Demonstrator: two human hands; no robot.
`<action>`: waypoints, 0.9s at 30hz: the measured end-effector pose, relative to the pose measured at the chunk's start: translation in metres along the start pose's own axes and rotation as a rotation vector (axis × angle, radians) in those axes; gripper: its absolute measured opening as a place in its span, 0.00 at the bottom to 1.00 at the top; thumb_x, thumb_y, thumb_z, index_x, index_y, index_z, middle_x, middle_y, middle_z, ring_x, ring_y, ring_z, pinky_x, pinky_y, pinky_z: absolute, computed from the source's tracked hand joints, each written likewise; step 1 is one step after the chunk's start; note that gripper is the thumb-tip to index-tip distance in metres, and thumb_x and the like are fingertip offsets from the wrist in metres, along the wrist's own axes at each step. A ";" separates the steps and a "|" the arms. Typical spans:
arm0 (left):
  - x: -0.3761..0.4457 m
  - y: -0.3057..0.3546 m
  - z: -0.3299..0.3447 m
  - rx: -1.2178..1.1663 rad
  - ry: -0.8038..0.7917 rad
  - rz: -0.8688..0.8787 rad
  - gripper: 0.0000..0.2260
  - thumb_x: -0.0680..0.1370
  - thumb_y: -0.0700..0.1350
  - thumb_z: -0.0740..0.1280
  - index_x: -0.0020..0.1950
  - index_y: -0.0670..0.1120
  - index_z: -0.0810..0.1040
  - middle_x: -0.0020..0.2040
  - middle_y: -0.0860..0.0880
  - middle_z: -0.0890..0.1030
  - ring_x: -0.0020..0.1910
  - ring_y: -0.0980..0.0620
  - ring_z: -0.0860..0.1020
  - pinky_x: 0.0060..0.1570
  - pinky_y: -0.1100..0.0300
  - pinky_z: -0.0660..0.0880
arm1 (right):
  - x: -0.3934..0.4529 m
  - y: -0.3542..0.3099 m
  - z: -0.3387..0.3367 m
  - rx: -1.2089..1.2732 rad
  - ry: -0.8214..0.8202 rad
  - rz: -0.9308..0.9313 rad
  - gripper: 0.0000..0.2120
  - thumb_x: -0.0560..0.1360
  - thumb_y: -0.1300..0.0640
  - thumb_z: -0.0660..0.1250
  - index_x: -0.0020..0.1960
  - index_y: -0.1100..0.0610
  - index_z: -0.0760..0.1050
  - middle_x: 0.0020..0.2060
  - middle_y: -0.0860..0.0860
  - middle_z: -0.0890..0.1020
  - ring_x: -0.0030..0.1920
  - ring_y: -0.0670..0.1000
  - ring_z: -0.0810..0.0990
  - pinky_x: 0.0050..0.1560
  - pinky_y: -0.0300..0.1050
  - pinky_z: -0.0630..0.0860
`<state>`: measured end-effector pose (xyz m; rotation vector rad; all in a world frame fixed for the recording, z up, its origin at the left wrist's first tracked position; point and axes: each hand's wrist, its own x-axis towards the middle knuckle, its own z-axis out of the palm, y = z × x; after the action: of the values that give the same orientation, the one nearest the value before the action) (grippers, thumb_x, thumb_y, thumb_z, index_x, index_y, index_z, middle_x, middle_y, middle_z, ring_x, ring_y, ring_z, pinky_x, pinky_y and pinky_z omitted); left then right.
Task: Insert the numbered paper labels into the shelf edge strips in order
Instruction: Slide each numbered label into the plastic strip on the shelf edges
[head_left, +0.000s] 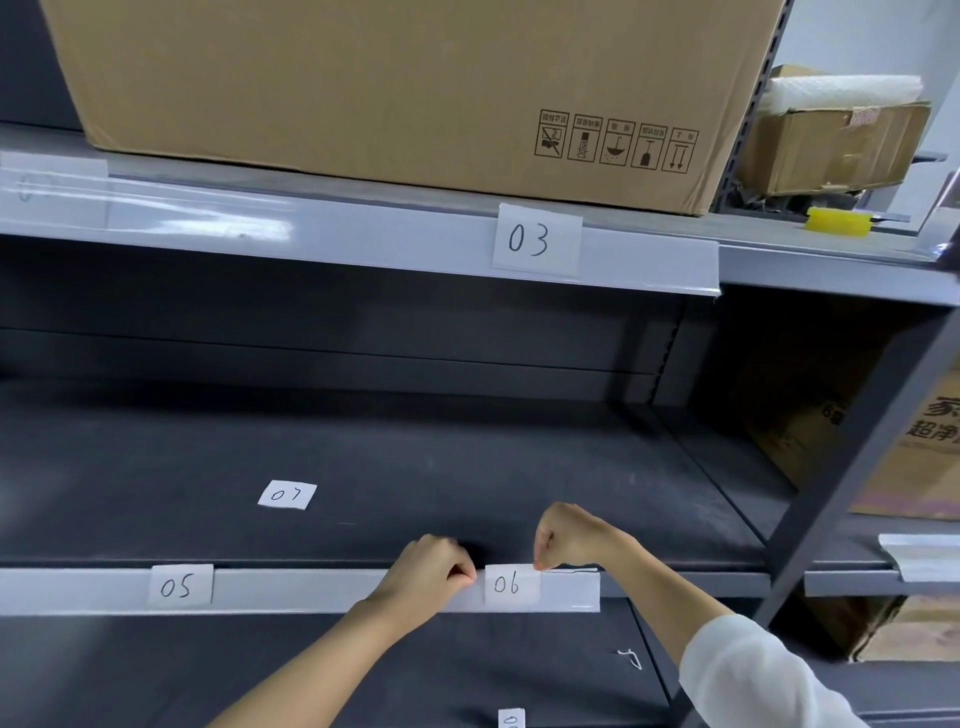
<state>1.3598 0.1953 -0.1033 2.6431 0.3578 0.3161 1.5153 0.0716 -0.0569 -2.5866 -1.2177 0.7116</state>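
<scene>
The white paper label "06" (510, 584) sits in the clear edge strip (311, 590) of the middle shelf. My left hand (428, 571) pinches the strip's top edge just left of that label. My right hand (566, 538) pinches the label's top right corner. Label "05" (180, 586) is in the same strip further left. Label "03" (535, 240) stands in the upper shelf's strip (363, 239), with a faint label (52, 189) at its far left. A loose label "07" (287, 494) lies on the dark shelf board behind the strip.
A large cardboard box (389, 88) fills the top shelf. Another label (511, 718) shows at the bottom edge. A grey upright post (852, 467) stands to the right, with more boxes (836, 145) and a yellow object (837, 222) beyond it.
</scene>
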 end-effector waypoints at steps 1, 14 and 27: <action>0.000 0.000 0.000 0.007 0.000 0.005 0.13 0.67 0.35 0.58 0.28 0.47 0.58 0.30 0.50 0.60 0.32 0.52 0.55 0.33 0.58 0.53 | -0.001 0.001 0.001 0.008 0.001 0.007 0.10 0.71 0.62 0.68 0.51 0.64 0.81 0.49 0.57 0.84 0.45 0.51 0.78 0.46 0.39 0.73; 0.002 0.004 0.002 -0.002 0.020 -0.082 0.07 0.71 0.35 0.60 0.40 0.38 0.78 0.41 0.42 0.77 0.48 0.41 0.76 0.27 0.72 0.54 | 0.000 0.004 0.010 0.044 0.036 0.054 0.09 0.70 0.64 0.67 0.48 0.64 0.82 0.41 0.56 0.82 0.42 0.49 0.77 0.35 0.34 0.71; -0.016 -0.008 0.001 -0.095 0.145 -0.039 0.09 0.73 0.36 0.62 0.43 0.42 0.82 0.42 0.52 0.75 0.42 0.53 0.75 0.36 0.71 0.62 | -0.001 0.006 0.010 0.115 0.105 0.076 0.08 0.69 0.64 0.67 0.45 0.63 0.83 0.43 0.55 0.85 0.46 0.51 0.82 0.43 0.38 0.77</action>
<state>1.3430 0.1968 -0.1100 2.5238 0.4290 0.5017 1.5138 0.0668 -0.0678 -2.5516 -1.0219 0.6314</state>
